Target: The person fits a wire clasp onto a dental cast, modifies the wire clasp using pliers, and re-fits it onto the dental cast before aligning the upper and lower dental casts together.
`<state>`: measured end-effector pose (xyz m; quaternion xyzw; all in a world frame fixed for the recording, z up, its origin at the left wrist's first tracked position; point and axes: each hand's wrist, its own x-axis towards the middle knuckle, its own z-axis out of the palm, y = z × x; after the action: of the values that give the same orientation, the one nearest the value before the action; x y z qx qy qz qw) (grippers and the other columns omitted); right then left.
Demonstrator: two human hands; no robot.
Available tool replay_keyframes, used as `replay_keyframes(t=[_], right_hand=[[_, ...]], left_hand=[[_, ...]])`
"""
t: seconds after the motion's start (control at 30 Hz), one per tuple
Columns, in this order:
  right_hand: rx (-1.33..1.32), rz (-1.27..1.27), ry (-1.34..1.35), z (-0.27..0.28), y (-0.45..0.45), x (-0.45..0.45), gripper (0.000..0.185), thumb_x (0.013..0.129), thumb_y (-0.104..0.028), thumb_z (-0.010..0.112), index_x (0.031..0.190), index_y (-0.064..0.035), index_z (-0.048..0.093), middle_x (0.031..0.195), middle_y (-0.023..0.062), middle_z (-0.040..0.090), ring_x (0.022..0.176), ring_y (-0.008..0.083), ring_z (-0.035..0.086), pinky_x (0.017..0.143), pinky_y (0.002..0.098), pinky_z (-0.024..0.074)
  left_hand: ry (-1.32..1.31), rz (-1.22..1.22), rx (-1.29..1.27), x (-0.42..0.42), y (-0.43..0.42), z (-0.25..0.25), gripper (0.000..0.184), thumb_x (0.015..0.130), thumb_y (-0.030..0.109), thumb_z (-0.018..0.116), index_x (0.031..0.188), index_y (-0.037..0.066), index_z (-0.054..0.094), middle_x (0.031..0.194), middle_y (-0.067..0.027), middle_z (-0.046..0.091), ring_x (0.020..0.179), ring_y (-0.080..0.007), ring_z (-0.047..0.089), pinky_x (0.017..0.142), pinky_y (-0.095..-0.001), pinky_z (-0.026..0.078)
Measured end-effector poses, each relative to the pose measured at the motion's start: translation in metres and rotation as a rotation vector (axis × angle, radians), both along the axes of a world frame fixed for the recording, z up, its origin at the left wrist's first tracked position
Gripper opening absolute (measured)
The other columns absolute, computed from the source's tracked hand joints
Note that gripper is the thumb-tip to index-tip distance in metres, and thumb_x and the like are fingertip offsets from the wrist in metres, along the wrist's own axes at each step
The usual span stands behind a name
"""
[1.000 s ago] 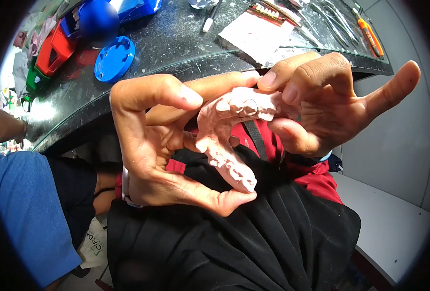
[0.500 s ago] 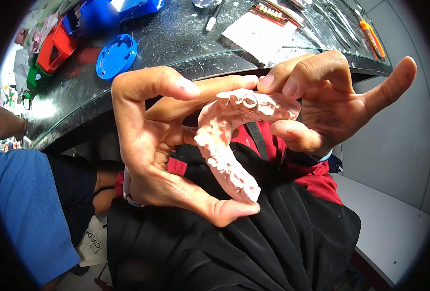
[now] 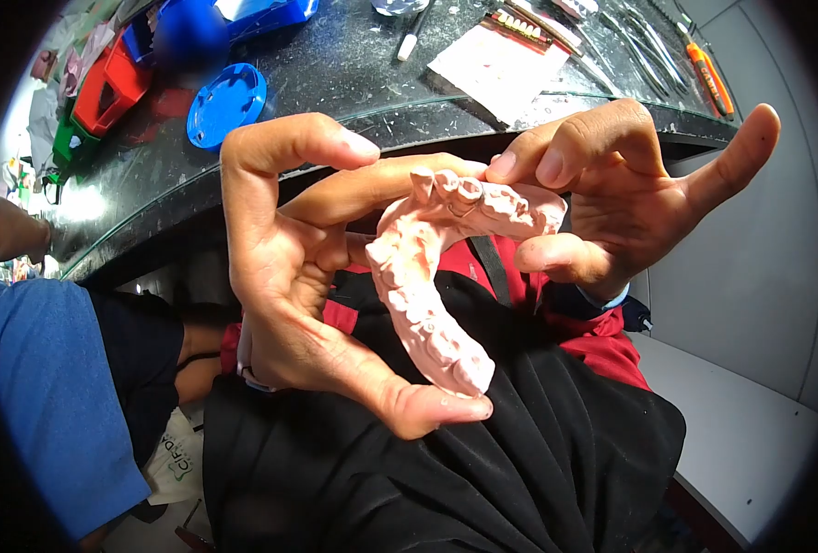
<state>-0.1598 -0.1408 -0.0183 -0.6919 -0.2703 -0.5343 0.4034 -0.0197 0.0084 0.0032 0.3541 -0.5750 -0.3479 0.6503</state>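
A pale pink dental cast (image 3: 418, 267), shaped like a horseshoe with a row of teeth, is held up over my lap. My left hand (image 3: 289, 249) grips it, with the thumb under its lower end and fingers behind its upper left side. The left index finger is bent above the cast, apart from it. At the cast's upper right end, my right hand (image 3: 621, 194) holds it between thumb and bent fingers, with one finger stretched out to the right. A thin wire-like loop or line shows near one of the upper teeth.
On the dark bench (image 3: 335, 92) lie a round blue lid (image 3: 227, 106), red bins (image 3: 114, 83), a white sheet (image 3: 496, 69), metal tools (image 3: 648, 51) and an orange-handled cutter (image 3: 706, 78). Another person's blue-clad leg (image 3: 49, 387) is at left.
The cast has tilted slightly in my hands, so its upper teeth show more. Both hands keep hold of it, and my right hand has shifted a little to the left.
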Motion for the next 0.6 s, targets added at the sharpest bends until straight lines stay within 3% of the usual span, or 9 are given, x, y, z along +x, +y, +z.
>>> replay_keyframes(t=[0.37,0.6], right_hand=[[0.079,0.012,-0.057,-0.001,0.004,-0.002,0.117,0.074,-0.001,0.074,0.146,-0.0270,-0.015,0.090,0.0182,0.049,0.071,0.0305,0.063,0.065,0.0446,0.0585],[0.168,-0.015,-0.060,0.001,0.014,-0.003,0.110,0.078,-0.002,0.071,0.146,-0.0268,-0.012,0.092,0.0191,0.049,0.078,0.0340,0.065,0.069,0.0473,0.0589]], left_hand=[[-0.048,0.046,-0.001,-0.006,0.001,0.000,0.121,0.035,0.007,0.096,0.126,0.005,0.016,0.118,-0.0306,0.053,0.108,-0.0361,0.057,0.097,-0.0467,0.046],[-0.290,0.099,-0.062,-0.004,-0.002,0.001,0.118,0.034,0.009,0.096,0.125,0.006,0.020,0.115,-0.0252,0.056,0.103,-0.0288,0.061,0.089,-0.0363,0.053]])
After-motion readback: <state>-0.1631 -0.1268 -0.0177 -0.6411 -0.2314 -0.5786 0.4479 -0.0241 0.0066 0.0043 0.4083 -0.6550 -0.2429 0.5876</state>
